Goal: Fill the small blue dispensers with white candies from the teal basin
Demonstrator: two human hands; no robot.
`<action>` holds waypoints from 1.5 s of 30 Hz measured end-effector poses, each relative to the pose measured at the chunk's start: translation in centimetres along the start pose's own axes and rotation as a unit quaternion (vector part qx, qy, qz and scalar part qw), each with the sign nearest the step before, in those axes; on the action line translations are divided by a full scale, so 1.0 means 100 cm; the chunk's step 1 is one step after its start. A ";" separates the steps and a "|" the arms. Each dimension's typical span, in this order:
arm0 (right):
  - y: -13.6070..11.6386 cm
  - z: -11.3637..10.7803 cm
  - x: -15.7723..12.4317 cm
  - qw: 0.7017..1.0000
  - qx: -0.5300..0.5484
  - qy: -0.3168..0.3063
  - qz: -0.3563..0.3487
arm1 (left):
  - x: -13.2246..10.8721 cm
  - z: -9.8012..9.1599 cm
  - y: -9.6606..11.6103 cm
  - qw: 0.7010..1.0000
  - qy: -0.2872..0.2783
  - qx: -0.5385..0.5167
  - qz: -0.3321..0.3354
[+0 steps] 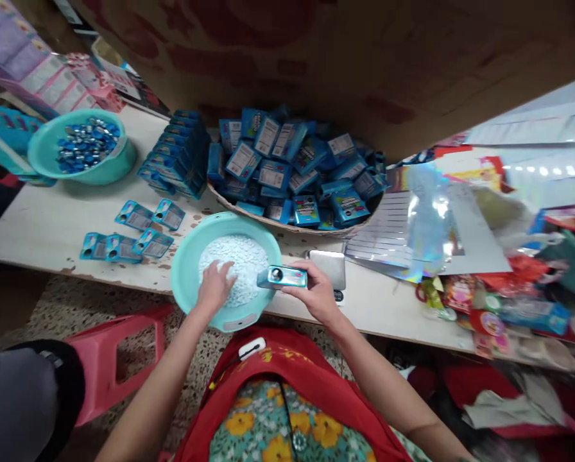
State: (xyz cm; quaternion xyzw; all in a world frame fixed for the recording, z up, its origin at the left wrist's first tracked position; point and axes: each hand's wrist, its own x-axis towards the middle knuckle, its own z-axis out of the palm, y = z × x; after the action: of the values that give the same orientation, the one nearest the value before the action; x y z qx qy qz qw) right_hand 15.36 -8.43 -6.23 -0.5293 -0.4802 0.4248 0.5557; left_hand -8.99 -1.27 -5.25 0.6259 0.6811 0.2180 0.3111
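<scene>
My left hand [216,284] reaches into a teal bowl [186,269] of small white pellets [242,256], fingers curled down into the heap. My right hand [316,294] holds a small blue packet [282,277] over the bowl's right rim, its open end toward the pellets. Behind the bowl stands a shallow basket [287,226] heaped with filled blue packets [292,170]. A small grey scale [328,266] lies just beyond my right hand.
A second teal bowl [119,163] holding blue gems sits far left, beside a stack of blue packets [179,154]. Several flat packets [133,234] lie on the white table [42,221]. Shiny foil sheets [427,221] and clutter fill the right. A red stool [124,350] stands lower left.
</scene>
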 end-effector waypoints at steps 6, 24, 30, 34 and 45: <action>0.069 -0.079 -0.019 0.967 -0.105 0.222 0.066 | -0.025 0.017 -0.060 0.940 -0.037 0.309 0.141; 0.125 -0.169 -0.112 0.911 -0.151 0.336 0.186 | 0.002 0.080 -0.030 0.905 -0.193 0.370 0.085; 0.137 -0.184 -0.137 0.891 -0.142 0.374 0.216 | 0.000 0.057 -0.057 0.914 -0.318 0.252 0.011; 0.140 -0.181 -0.133 0.891 -0.107 0.371 0.240 | 0.005 0.043 -0.057 0.912 -0.359 0.195 -0.019; 0.139 -0.174 -0.119 0.900 -0.066 0.344 0.259 | -0.004 0.018 -0.033 0.826 -0.202 -0.476 -0.225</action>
State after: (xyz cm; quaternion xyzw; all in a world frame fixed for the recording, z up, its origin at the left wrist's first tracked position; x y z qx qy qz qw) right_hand 30.83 -22.14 -20.70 -0.7837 -0.1316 0.3125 0.5205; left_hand -10.09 -2.24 -8.78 0.2594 0.5366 0.3083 0.7414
